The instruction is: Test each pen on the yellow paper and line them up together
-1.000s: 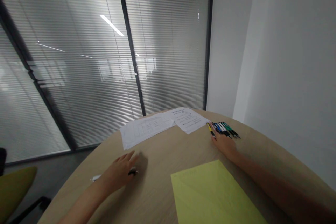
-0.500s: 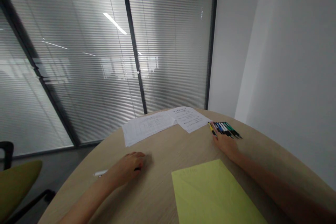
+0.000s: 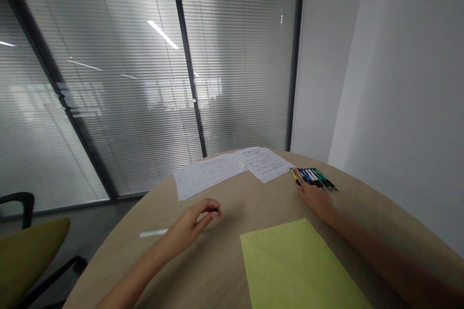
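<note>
Chair, one, olive seat [image 3: 32, 236] with black armrest, beside the round wooden surface [image 3: 239, 203]. White pen [image 3: 152, 233], one, lying flat on the surface just beside the left wrist. Left hand [image 3: 192, 224], one, forearm reaching in from the lower edge, raised slightly above the surface; narrow grip, thumb and fingers pinched on one dark pen [image 3: 216, 209], mostly hidden, its tip showing. Printed white sheets [image 3: 208, 176], two, side by side and slightly overlapping at the far edge of the surface. Yellow sheet [image 3: 300, 265], one, flat in the near foreground, between the hands but nearer the right. Right hand [image 3: 315, 200], one, arm stretched along the surface, fingertips down on one yellow pen [image 3: 296, 177]; whether the grip closes around it, cannot tell. Pens [image 3: 314, 178], about six more, exact count unclear, lying in a tight parallel row just beside that yellow pen: blue, white, black and green visible.
</note>
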A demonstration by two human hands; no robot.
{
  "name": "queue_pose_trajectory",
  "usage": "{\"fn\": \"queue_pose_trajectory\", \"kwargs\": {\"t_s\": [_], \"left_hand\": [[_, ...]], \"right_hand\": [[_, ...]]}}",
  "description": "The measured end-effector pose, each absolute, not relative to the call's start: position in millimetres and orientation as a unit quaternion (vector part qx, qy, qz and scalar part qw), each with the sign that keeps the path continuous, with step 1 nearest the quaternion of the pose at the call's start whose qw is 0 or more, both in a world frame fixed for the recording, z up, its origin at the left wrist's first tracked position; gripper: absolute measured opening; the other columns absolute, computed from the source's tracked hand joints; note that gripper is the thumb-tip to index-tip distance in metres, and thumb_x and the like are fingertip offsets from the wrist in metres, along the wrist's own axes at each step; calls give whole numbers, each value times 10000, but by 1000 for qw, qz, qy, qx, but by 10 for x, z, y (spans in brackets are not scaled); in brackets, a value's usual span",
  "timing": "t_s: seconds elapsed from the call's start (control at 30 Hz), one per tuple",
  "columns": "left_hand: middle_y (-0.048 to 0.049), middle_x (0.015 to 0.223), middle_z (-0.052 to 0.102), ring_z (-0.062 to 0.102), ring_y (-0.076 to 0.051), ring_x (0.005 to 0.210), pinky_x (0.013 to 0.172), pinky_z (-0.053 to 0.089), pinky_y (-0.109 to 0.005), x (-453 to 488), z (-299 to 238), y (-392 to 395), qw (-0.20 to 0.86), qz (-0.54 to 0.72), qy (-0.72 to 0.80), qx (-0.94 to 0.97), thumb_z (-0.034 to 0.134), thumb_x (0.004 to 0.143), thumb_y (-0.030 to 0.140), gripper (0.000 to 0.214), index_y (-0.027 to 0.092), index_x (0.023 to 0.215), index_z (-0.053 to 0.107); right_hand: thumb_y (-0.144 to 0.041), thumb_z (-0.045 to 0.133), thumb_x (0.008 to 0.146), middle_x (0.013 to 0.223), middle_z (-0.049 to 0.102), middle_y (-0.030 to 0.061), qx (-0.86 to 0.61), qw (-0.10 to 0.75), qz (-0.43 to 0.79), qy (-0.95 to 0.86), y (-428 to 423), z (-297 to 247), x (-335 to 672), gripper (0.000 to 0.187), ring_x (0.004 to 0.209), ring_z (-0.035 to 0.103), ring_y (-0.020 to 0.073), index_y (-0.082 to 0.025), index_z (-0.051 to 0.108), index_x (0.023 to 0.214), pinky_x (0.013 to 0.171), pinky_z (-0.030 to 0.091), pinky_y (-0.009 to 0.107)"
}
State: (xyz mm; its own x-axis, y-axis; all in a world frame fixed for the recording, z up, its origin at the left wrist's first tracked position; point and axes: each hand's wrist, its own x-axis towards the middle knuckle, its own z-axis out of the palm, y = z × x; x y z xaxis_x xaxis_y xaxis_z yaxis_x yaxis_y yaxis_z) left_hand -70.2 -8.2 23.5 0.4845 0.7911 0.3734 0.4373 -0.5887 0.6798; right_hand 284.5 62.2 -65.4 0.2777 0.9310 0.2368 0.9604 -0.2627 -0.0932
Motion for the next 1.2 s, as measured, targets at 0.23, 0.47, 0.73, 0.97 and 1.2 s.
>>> {"fn": "queue_pose_trajectory", "kwargs": {"t_s": [0.23,0.47,0.73,0.97,1.2], "left_hand": [[-13,743,615,598,-179,722,727,460,-350,-432,196,-111,502,571,292,580,575,749,324,206,206,892,485],[14,638,519,466,-56,436,437,461,-174,-357,235,110,679,599,266,330,462,821,178,37,181,813,498],[83,392,263,254,-42,261,228,196,-114,-263,251,328,805,490,190,274,374,841,312,315,120,647,533],[103,329,200,222,-46,226,225,191,-122,-113,149,392,815,470,169,294,402,766,238,270,108,574,541],[103,332,185,217,-49,223,224,198,-127,-159,108,392,796,514,148,284,374,721,170,229,117,554,521]], "right_hand": [[-354,260,857,749,650,127,-785,118,-84,-602,654,-703,2857,510,657,620,253,-217,191,1344,578,454,363],[-354,267,855,738,648,121,-786,118,-85,-601,643,-681,2835,552,654,620,247,-214,90,1360,587,455,359],[-350,263,854,716,651,113,-781,123,-83,-606,637,-676,2831,549,634,623,249,-214,94,1359,569,458,358],[-352,265,854,712,648,111,-778,129,-75,-610,612,-655,2820,562,624,618,250,-213,67,1361,577,454,369],[-355,263,854,738,647,128,-781,124,-67,-609,596,-649,2822,525,657,619,251,-193,177,1346,585,445,359]]}}
